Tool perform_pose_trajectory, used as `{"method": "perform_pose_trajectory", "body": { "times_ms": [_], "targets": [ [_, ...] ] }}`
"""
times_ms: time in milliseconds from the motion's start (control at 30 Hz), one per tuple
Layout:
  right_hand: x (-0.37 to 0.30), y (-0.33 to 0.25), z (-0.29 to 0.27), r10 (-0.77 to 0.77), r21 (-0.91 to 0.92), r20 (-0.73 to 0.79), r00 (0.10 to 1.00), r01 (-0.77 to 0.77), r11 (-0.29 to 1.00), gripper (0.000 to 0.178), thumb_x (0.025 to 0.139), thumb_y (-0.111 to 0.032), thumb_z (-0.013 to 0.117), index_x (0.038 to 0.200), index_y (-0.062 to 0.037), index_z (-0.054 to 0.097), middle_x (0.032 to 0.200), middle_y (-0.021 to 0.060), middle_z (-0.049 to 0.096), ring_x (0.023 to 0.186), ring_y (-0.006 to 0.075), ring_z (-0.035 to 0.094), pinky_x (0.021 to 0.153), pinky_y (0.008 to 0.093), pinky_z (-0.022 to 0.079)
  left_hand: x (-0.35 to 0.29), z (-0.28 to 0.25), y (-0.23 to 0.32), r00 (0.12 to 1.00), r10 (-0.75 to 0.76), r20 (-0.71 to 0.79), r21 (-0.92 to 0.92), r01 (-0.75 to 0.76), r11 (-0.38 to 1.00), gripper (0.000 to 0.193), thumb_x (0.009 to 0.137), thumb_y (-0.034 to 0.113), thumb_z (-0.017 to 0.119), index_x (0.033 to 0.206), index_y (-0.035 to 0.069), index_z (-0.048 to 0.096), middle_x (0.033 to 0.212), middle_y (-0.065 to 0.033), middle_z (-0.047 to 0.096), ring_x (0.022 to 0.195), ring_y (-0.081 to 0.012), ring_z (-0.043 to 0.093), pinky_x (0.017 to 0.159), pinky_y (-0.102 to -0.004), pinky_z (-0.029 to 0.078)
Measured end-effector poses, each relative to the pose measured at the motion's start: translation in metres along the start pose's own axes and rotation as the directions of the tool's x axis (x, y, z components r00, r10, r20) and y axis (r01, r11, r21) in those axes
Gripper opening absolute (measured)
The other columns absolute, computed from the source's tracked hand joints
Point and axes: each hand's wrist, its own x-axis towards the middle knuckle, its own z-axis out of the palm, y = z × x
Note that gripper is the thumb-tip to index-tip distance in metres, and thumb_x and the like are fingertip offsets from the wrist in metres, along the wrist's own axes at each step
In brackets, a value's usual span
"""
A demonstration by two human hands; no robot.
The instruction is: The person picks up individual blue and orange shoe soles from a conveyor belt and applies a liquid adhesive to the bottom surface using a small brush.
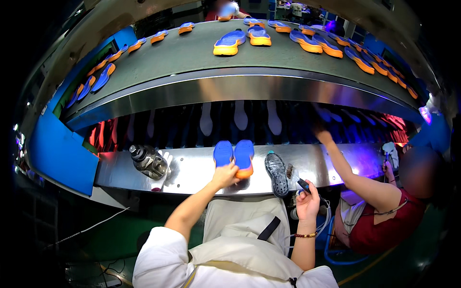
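Observation:
Two blue shoe soles with orange sidewalls [244, 152] lie side by side at the front of the metal ledge. My left hand [226, 175] is closed on their near ends, mostly on the right one. My right hand [308, 200] pinches a slim black-handled tool [303, 185], which looks like a brush with its brownish tip up and to the left. Between my hands, a dark grey sole-shaped piece [276, 174] with a teal tip rests on the ledge, its near end over the edge.
A metal canister [149, 162] stands on the ledge at left. Beyond the ledge [192, 165], pale sole shapes [240, 115] line a dark opening. Above it, a green conveyor belt [168, 62] carries several blue-orange soles [229, 43]. At right, a co-worker's arm [357, 180] reaches into the opening.

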Motion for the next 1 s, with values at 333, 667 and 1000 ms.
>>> {"method": "perform_pose_trajectory", "body": {
  "times_ms": [333, 667, 1000],
  "targets": [
    [0.011, -0.004, -0.011, 0.006, -0.054, 0.023, 1.0, -0.005, 0.999, 0.022, 0.086, -0.019, 0.055, 0.101, -0.002, 0.057, 0.077, 0.0042, 0.061, 0.051, 0.0104, 0.048, 0.047, 0.0231, 0.036, 0.098, -0.139, 0.003, 0.989, 0.137, -0.052, 0.031, -0.135, 0.99, 0.014, 0.076, 0.024, 0.062, 0.072, 0.011, 0.06, 0.076, -0.0069, 0.058, 0.07, -0.0243, 0.06, 0.058, -0.0371, 0.048],
    [0.022, 0.007, -0.012, 0.064, -0.046, 0.048, 0.997, -0.062, 0.997, 0.021, 0.086, -0.02, 0.055, 0.099, -0.0035, 0.058, 0.074, 0.0019, 0.059, 0.053, 0.0101, 0.048, 0.047, 0.0237, 0.037, 0.252, -0.256, -0.076, 0.702, -0.185, -0.688, 0.038, 0.29, 0.956, 0.065, 0.079, 0.033, 0.06, 0.132, 0.009, 0.032, 0.125, -0.0216, 0.043, 0.111, -0.0357, 0.047, 0.092, -0.0416, 0.04],
    [0.016, -0.003, -0.006, -0.015, 0.032, 0.027, 1.0, 0.014, 0.999, 0.015, 0.087, -0.015, 0.055, 0.094, -0.0033, 0.061, 0.076, 0.0028, 0.059, 0.054, 0.0098, 0.053, 0.047, 0.021, 0.041, 0.271, -0.254, -0.05, 0.909, -0.206, -0.363, 0.216, 0.297, 0.93, 0.031, 0.078, 0.026, 0.062, 0.092, -0.002, 0.059, 0.105, -0.0211, 0.056, 0.098, -0.0348, 0.053, 0.087, -0.0423, 0.043]
  ]
}}
